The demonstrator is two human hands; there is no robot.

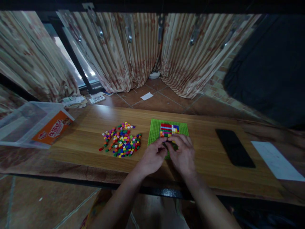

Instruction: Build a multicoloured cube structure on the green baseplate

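A green studded baseplate point(154, 128) lies on the wooden board, with rows of small coloured bricks point(169, 128) pressed onto it in red, white, blue, yellow and other colours. Over its near part, my left hand point(153, 156) and my right hand point(182, 151) meet at the fingertips, just below the lowest visible row. Both hands have their fingers pinched together; whatever is between them is too small and hidden to make out. My hands cover the near part of the plate. To the left spreads a loose pile of small multicoloured bricks point(126, 141).
At the far left stands a clear plastic box point(26, 121) with an orange label. A black phone-like slab point(234, 148) lies on the right of the wooden board point(83, 136), beside a white paper sheet point(277, 160). Curtains point(143, 51) hang behind, above a tiled floor.
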